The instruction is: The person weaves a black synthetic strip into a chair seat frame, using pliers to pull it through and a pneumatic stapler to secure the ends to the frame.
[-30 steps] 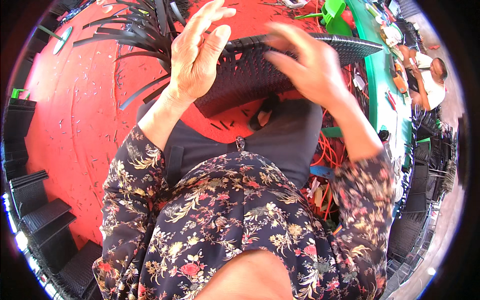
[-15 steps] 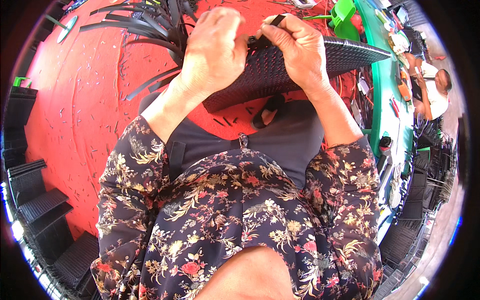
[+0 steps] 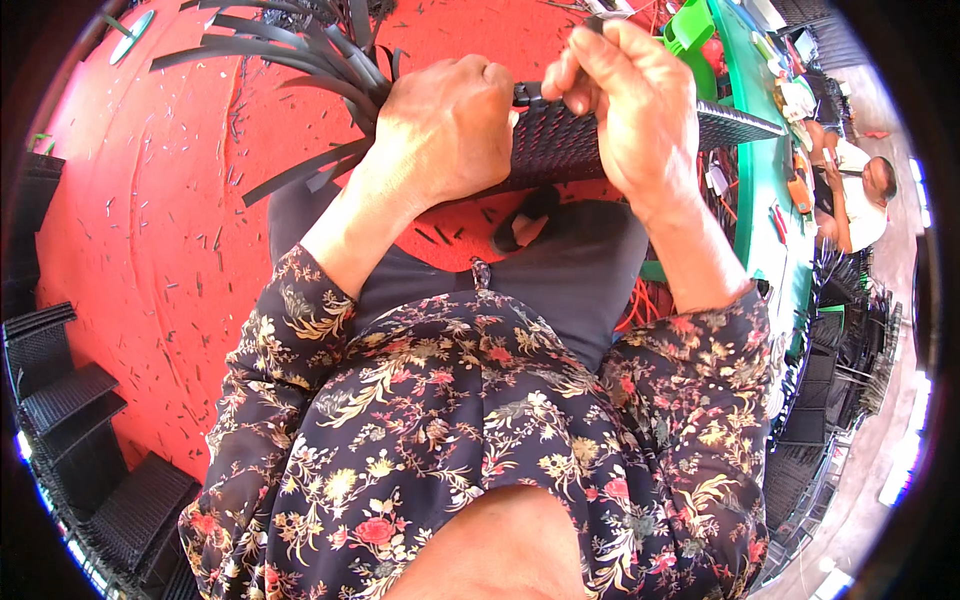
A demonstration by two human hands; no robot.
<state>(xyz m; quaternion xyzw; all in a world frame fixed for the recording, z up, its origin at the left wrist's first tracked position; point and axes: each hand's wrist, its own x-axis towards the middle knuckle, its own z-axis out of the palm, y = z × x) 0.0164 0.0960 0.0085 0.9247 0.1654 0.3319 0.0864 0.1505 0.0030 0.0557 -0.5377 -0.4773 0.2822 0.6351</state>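
A black woven panel (image 3: 555,145) stands tilted beyond my knees, its upper edge crossing behind both hands. Long flat black strips (image 3: 325,60) fan out to the left from behind my left hand (image 3: 445,130). That hand is closed in a fist at the panel's upper edge, and what lies inside its fingers is hidden. My right hand (image 3: 645,120) is raised just above the same edge, to the right. Its thumb and forefinger pinch a black strip (image 3: 593,23), of which only a short dark end shows.
Black strip scraps litter the red floor covering (image 3: 150,250). Black woven pieces (image 3: 70,400) stand at left. On the right is a green-edged table (image 3: 775,210) with tools; a green plastic scoop (image 3: 690,30) lies near it. Beyond sits another person (image 3: 860,190).
My left hand has moved slightly right and closed into a fist. My right hand has shifted right and turned, lifting its pinching fingers away from the panel edge.
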